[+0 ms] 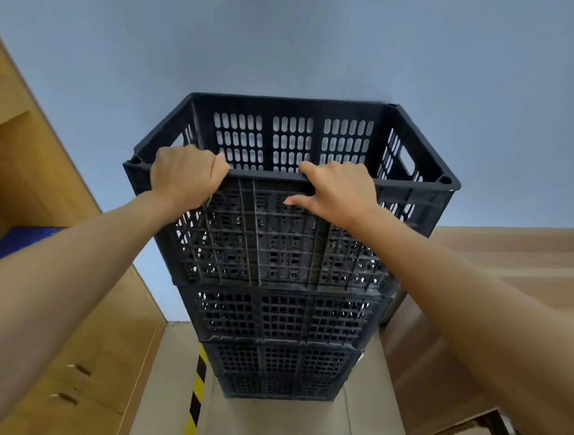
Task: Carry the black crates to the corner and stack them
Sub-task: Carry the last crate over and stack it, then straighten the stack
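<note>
A tall stack of black slotted crates [281,320] stands on the floor against the blue-grey wall. The top crate [283,241] sits on the stack and looks empty inside. My left hand [186,175] is curled over the near rim of the top crate toward its left corner. My right hand [339,194] holds the same near rim right of the middle, fingers over the edge and thumb on the outer face.
A wooden cabinet [64,320] with a blue item on a shelf stands close on the left. Stacked cardboard boxes [458,333] crowd the right side. Yellow-black hazard tape [196,392] marks the tiled floor at the foot of the stack.
</note>
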`<state>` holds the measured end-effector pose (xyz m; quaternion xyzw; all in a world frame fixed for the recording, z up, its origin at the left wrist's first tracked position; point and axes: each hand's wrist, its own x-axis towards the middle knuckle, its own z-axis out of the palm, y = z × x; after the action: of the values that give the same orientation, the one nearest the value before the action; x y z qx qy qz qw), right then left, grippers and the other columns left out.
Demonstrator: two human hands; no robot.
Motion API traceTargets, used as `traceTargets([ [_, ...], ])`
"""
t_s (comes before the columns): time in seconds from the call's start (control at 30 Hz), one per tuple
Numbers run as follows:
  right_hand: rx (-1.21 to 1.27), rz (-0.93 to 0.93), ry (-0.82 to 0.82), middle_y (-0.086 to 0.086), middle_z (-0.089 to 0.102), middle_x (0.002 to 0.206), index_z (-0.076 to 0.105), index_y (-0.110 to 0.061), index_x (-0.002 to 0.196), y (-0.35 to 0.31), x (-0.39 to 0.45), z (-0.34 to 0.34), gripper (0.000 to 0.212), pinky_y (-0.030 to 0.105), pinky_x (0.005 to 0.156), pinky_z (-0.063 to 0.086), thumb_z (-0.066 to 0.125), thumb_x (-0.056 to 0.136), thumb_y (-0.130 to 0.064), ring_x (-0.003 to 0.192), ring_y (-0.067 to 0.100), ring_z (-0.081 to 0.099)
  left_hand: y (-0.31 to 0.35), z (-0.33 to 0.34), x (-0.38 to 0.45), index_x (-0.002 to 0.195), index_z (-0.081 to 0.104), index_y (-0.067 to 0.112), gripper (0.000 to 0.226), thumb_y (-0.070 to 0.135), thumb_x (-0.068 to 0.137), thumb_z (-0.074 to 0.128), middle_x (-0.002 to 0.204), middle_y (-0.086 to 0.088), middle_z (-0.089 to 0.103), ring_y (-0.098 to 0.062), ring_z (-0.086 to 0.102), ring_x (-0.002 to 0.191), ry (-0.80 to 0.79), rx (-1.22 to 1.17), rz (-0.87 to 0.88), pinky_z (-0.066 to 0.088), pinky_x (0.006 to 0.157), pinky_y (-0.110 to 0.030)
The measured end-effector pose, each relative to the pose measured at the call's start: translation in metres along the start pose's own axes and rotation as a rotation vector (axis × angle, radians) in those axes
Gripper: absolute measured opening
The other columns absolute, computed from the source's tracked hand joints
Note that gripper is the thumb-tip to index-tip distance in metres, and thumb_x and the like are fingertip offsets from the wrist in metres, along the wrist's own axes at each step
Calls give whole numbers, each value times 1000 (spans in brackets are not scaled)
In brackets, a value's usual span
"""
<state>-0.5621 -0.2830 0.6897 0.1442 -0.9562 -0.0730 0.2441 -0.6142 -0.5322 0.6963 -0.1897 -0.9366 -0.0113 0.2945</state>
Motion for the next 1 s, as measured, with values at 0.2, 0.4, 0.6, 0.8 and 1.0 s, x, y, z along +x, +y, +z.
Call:
traceTargets([
  [0.2, -5, -93, 42, 1, 67, 74, 57, -19, 115, 8, 3, 0, 64, 28, 54, 34, 45, 83, -73, 67, 26, 65, 5, 0, 0, 45, 37, 12, 55, 24, 99, 34, 43, -3, 35, -26, 40, 46, -15, -16, -33, 26, 51, -29],
  [0.4, -57, -139, 15, -3, 52, 60, 57, -18, 114, 30, 12, -1, 69, 23, 47, 27, 41, 81, -77, 56, 21, 56, 21, 1, 6, 50, 35, 13, 45, 12, 95, 39, 50, -8, 46, -26, 43, 49, -32, 16, 0, 33, 52, -32],
  [0.6, -52, -148, 4, -5, 47, 58, 58, -17, 114, 35, 10, -1, 70, 22, 48, 25, 43, 80, -77, 54, 21, 54, 26, -4, 1, 63, 33, 12, 34, -8, 82, 53, 49, -2, 32, -18, 30, 44, -147, 261, 111, 18, 46, -21],
  [0.8, 3, -122, -52, -4, 48, 65, 55, -20, 113, 30, -1, -4, 63, 30, 56, 38, 45, 83, -74, 63, 23, 56, 35, -13, -14, 61, 22, 13, 45, -10, 81, 56, 48, -3, 37, -19, 33, 40, -226, 333, 106, 27, 43, -24],
  [1.0, 52, -59, -103, -1, 52, 70, 55, -19, 108, 19, -17, -16, 60, 31, 57, 41, 48, 82, -72, 74, 27, 65, 48, -32, -28, 75, 36, 11, 28, -11, 79, 51, 55, -5, 38, -24, 41, 50, -332, 340, 55, 39, 55, -35],
])
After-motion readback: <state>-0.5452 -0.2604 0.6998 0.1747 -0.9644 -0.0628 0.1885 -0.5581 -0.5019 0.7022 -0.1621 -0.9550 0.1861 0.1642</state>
